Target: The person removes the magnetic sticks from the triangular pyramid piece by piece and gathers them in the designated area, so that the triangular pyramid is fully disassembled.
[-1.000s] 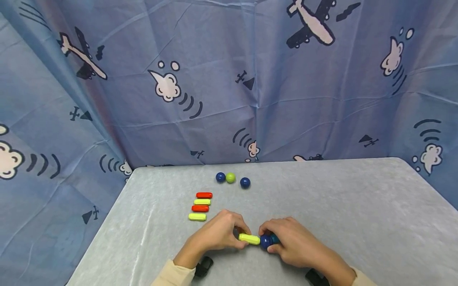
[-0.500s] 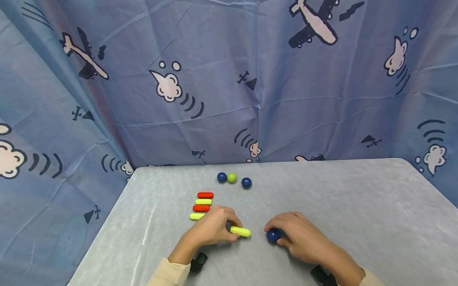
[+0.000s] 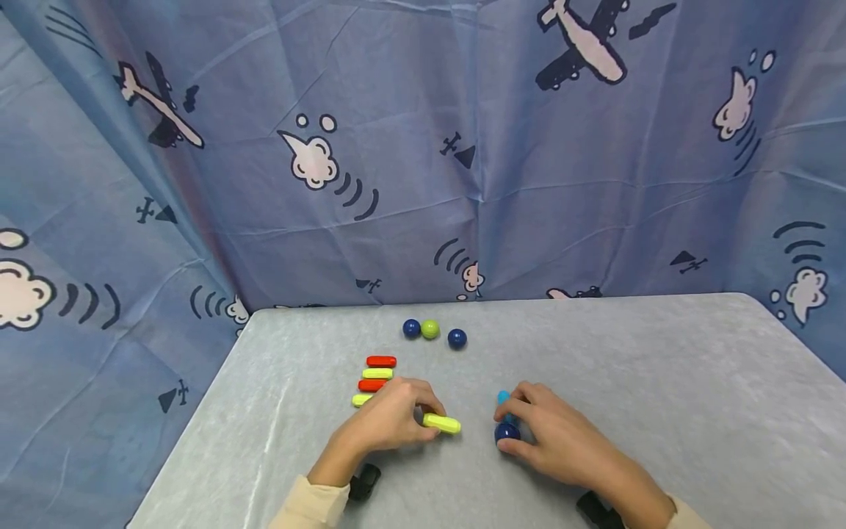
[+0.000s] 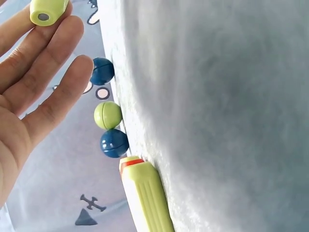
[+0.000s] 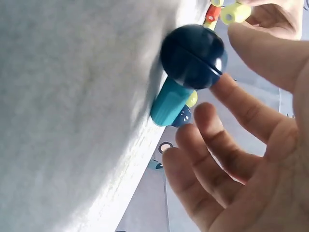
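My left hand (image 3: 426, 421) pinches one end of a yellow-green stick (image 3: 442, 424) just above the grey table (image 3: 661, 367); the stick's round end (image 4: 48, 9) shows at the fingertips in the left wrist view. My right hand (image 3: 518, 427) holds a dark blue ball (image 3: 506, 433) between thumb and fingers. A teal stick (image 3: 504, 399) is stuck to the ball's far side, and the ball (image 5: 193, 56) and teal stick (image 5: 170, 102) rest against the table. A small gap separates the yellow-green stick from the ball.
Left of my left hand lie red (image 3: 381, 361) and yellow-green (image 3: 377, 372) sticks in a row, alternating. Near the far edge sit a blue ball (image 3: 411, 328), a green ball (image 3: 429, 328) and another blue ball (image 3: 457, 338). A blue printed curtain (image 3: 423, 147) hangs behind.
The yellow-green stick has come off the blue ball and my hands have drawn apart. The right hand has turned the ball, so the teal stick now shows pointing away.
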### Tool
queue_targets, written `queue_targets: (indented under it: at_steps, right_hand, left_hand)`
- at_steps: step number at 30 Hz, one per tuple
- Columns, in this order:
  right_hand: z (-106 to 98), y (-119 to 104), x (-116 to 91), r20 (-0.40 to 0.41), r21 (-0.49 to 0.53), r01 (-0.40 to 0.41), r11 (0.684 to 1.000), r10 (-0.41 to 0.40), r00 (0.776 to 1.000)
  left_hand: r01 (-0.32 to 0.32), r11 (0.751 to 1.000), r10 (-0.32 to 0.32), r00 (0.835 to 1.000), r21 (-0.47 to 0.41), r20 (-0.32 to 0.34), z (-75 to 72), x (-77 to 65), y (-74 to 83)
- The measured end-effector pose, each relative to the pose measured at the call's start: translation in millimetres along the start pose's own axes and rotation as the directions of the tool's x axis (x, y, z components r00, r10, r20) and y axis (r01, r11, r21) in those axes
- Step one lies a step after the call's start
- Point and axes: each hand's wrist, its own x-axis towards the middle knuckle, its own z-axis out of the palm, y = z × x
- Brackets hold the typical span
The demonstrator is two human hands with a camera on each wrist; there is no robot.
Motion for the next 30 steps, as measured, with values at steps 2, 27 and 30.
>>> queue_targets:
  at_steps: [2, 27, 30]
  right_hand:
    - [1.3, 0.0, 0.5, 0.005, -0.016, -0.019, 1.000, 0.019, 1.000]
    - [-4.5, 6.2, -1.3, 0.063, 0.053, 0.025, 0.998, -0.029, 0.998]
    - [-2.7, 4.8, -0.6, 0.045, 0.042, 0.003, 0.999, -0.005, 0.999]
  left_hand:
    - [0.010, 1.000, -0.010, 1.000, -0.005, 0.001, -0.9, -0.5, -1.0]
    - [0.143, 0.990, -0.144, 0.986, -0.022, -0.087, -27.3, -37.7, -27.3]
    - [0.171, 0.985, -0.172, 0.980, -0.026, -0.102, -30.6, -47.1, -34.3]
